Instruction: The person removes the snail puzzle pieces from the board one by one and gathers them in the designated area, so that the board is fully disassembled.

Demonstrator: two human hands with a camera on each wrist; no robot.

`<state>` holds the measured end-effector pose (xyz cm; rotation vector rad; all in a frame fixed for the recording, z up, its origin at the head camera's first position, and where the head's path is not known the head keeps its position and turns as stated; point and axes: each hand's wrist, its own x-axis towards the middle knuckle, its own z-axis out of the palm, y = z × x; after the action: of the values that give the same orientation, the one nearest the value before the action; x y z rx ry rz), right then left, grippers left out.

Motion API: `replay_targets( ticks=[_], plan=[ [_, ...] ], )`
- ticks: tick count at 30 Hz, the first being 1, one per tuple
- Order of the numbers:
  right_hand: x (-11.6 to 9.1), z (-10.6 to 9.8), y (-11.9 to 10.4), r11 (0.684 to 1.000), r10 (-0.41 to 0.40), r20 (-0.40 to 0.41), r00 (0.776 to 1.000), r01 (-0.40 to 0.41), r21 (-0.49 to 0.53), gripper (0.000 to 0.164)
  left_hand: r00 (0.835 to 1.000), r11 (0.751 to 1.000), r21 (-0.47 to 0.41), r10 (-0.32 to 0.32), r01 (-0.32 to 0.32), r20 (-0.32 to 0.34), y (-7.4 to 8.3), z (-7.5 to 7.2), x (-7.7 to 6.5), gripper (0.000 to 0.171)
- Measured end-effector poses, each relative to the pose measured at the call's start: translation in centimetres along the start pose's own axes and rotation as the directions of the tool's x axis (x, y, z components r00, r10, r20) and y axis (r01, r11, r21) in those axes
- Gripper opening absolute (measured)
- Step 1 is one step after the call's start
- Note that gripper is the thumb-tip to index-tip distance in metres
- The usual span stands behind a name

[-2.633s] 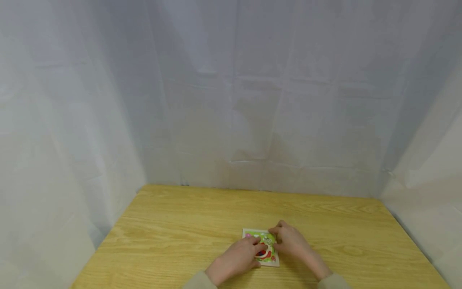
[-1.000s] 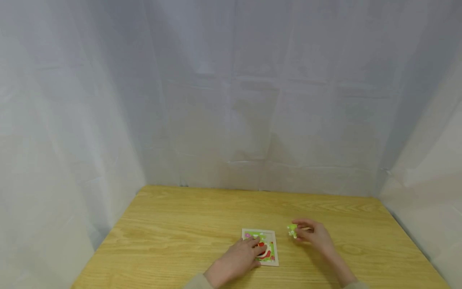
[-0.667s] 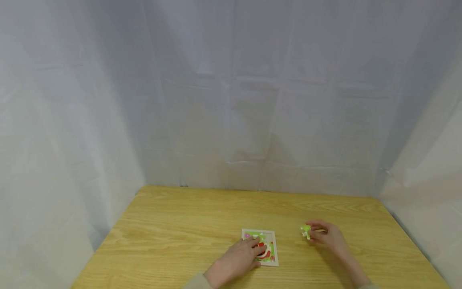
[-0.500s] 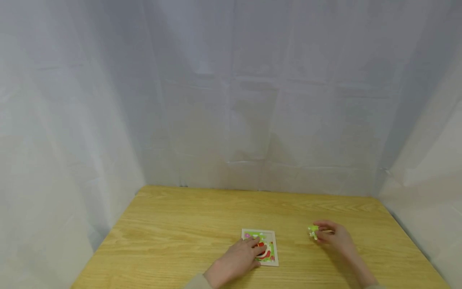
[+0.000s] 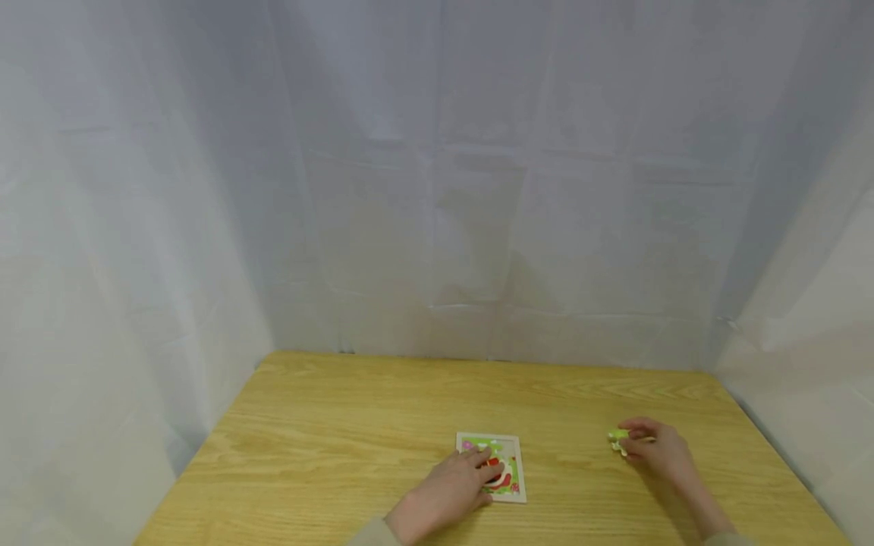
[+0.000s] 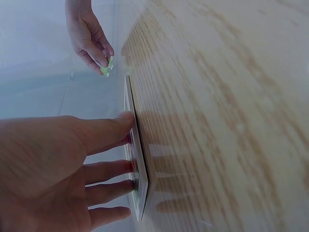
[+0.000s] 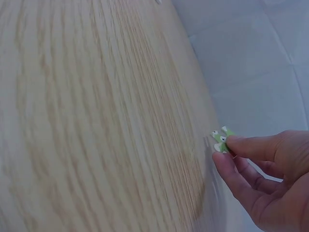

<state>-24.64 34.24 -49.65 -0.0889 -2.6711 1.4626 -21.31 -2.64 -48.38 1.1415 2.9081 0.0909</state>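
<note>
We have the right hand [image 5: 659,450] pinching a small green-and-white piece [image 7: 223,140] between thumb and fingertips, seemingly just above the table [image 5: 355,440]. Left hand [image 5: 451,485]: fingers spread, tips on the puzzle board [image 5: 520,474], thumb at its edge; we read that as steadying. The puzzle board lies flat, picture up, well apart from the pinched piece and to its left, red and white showing beside the fingers, a pale bare patch in its far right corner. Further out, pale sheeting [image 5: 382,250] hangs behind the table. Step in hand, we judge: putting a loose piece aside, clear of the puzzle board. Next move, we reckon, calls for lowering the piece flat, then loosening the pinch without flipping it, left fingers pressing lightly so nothing slides
</note>
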Motion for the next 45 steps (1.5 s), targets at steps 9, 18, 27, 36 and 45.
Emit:
replay_targets(
  ticks=[9, 18, 27, 36, 45],
  plan=[
    [0.5, -0.8, 0.6, 0.997, 0.008, 0.016, 1.000, -0.007, -0.072, 0.032, 1.000, 1.000, 0.015, 0.004, -0.003, -0.019, 0.1, 0.0, -0.2, 0.048],
    [0.6, -1.3, 0.6, 0.993, 0.044, 0.033, 0.998, -0.040, -0.114, 0.034, 1.000, 1.000, 0.004, 0.007, -0.006, -0.022, 0.1, 0.1, -0.2, 0.047],
    [0.9, -1.6, 1.2, 0.987, 0.042, 0.047, 0.998, -0.034, -0.159, 0.032, 0.999, 1.000, 0.022, 0.015, -0.014, -0.041, 0.1, 0.2, -0.1, 0.047],
    [1.0, -1.7, 1.0, 0.982, 0.059, 0.030, 0.998, -0.052, -0.182, 0.030, 0.996, 1.000, 0.023, 0.013, -0.011, -0.084, 0.0, 0.2, -0.1, 0.047],
    [0.7, -1.9, -0.4, 0.947, -0.012, -0.032, 0.999, 0.001, -0.322, 0.028, 0.994, 1.000, 0.013, 0.013, -0.012, -0.109, -0.1, 0.2, -0.1, 0.044]
  ],
)
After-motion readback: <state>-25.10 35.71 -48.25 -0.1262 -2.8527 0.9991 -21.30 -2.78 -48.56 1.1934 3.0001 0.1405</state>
